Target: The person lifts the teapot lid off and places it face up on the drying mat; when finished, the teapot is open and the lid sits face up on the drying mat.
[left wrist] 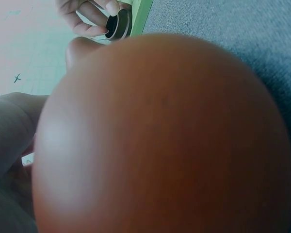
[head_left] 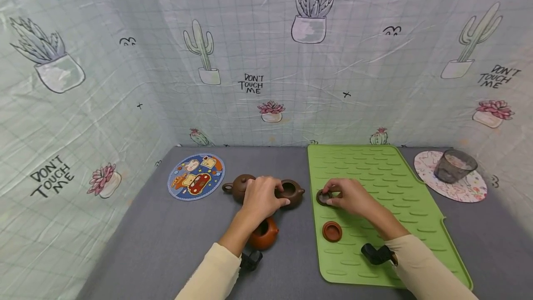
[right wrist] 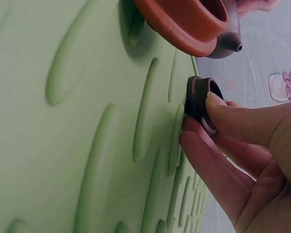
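Note:
My left hand (head_left: 263, 193) grips the near-left side of a lidless dark brown teapot (head_left: 296, 200), thumb and fingers by its rim; its handle is hidden under the hand. With my right hand (head_left: 350, 194) I pinch a dark brown teapot lid (right wrist: 198, 99), hollow side up, at the left edge of the green mat (head_left: 374, 165). An orange-brown lid (head_left: 332, 231) lies upturned on the mat, nearer me. Below my left wrist stands a lidless orange-brown teapot (head_left: 264, 239), its body filling the left wrist view. Another brown teapot (head_left: 241, 188) sits left of my left hand.
At the back left lies a round blue patterned placemat (head_left: 195, 177). To the right of the mat, a smoky dark cup (head_left: 455, 166) stands on a round pink-and-white placemat (head_left: 451, 191). A printed curtain (head_left: 266, 50) hangs behind the grey table (head_left: 158, 244).

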A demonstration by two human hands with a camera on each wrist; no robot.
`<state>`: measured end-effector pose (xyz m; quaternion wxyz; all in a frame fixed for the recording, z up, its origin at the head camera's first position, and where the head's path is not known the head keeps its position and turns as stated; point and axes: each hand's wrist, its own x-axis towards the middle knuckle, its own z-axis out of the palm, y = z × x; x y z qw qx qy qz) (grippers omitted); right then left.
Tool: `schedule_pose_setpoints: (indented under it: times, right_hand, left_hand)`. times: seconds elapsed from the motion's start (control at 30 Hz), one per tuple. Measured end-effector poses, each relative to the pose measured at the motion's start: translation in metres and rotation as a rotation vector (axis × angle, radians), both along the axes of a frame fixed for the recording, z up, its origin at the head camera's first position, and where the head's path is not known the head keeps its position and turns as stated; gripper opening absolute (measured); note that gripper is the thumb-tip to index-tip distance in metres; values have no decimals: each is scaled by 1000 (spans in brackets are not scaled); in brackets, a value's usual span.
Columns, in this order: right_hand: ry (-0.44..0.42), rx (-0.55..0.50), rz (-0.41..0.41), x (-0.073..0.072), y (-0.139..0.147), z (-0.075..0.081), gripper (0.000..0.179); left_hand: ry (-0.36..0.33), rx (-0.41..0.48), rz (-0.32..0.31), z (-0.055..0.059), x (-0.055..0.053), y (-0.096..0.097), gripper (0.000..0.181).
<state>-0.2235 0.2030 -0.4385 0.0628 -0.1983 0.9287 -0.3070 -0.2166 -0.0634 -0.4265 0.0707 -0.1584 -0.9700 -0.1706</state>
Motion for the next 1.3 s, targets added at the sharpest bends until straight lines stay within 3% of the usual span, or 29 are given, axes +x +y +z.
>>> schedule_pose_setpoints:
  times: [0.67,0.9,1.13,1.3]
  right_hand:
    - [-17,21,-6,-4,-6,8,17]
    - [3,21,15,-4,-1,6,19]
    - [-35,-1,17,-2,1,8,30]
    - [-36,72,21,-5,1,16,34]
  left_hand:
    - [11,-27,4,7,-2,-1,26]
    - [-48,-16,2,7,-3,1,28]
    - [-125,22,-15,13,-3,-5,30]
    - [-94,44,-36,22,-1,-15,26]
